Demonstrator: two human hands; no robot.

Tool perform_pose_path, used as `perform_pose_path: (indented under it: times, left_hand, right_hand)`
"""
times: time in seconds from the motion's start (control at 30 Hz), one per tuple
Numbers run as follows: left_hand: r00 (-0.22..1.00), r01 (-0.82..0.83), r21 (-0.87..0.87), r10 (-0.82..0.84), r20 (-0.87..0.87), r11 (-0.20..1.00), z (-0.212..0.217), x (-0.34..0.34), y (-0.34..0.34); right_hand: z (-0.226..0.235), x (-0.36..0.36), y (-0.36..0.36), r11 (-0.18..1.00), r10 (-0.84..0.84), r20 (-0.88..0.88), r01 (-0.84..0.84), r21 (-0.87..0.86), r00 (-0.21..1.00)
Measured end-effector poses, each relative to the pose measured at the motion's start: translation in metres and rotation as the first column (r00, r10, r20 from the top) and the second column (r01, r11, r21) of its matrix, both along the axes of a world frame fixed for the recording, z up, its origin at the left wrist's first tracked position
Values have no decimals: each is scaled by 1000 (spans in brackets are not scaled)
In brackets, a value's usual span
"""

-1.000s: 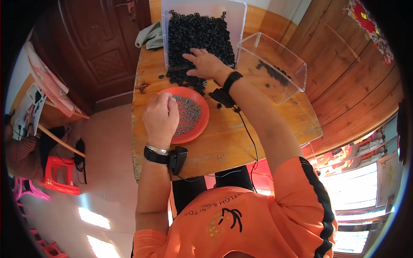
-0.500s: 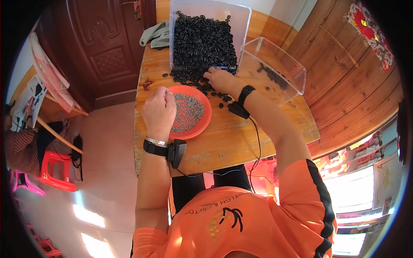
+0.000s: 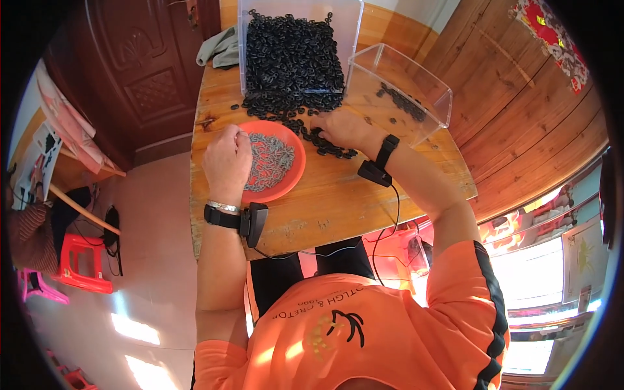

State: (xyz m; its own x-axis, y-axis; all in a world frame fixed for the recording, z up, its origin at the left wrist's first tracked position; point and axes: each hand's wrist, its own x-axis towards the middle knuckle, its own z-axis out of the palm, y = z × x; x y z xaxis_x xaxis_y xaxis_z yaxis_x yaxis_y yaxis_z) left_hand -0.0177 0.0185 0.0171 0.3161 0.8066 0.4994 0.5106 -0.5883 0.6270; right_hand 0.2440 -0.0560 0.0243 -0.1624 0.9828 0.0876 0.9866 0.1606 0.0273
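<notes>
An orange plate (image 3: 292, 182) with a heap of small grey metal pieces (image 3: 270, 162) sits on the wooden table (image 3: 338, 201). My left hand (image 3: 226, 159) hovers over the plate's left side, fingers curled; I cannot tell whether it holds a piece. My right hand (image 3: 341, 128) lies palm down on loose small black rings (image 3: 328, 146) spilled from a big pile (image 3: 289, 55) in a clear bin at the table's far edge. Both wrists wear black bands with wired sensors.
A clear plastic box (image 3: 403, 94) with a few black rings stands at the right of the pile. A grey cloth (image 3: 221, 49) lies at the far left corner. A red stool (image 3: 78, 260) and a dark wooden door (image 3: 149, 71) are on the left.
My right hand has drawn back from the big pile toward me, onto the loose rings beside the plate. My left hand has stayed over the plate.
</notes>
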Motion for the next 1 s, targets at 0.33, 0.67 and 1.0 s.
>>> perform_pose_path:
  times: [0.33,0.67,1.0]
  left_hand:
    - [1000,19,-31,-19,-4,999,5,1,-2]
    - [1000,12,-35,-13,-12,999,3,0,-2]
    - [999,38,-7,-37,10,999,-3,3,1]
  right_hand:
    - [5,27,3,993,-49,-138,63,102,989]
    - [12,28,4,989,-123,-151,134,58,981]
    - [2,15,38,959,-232,40,236,-159,972]
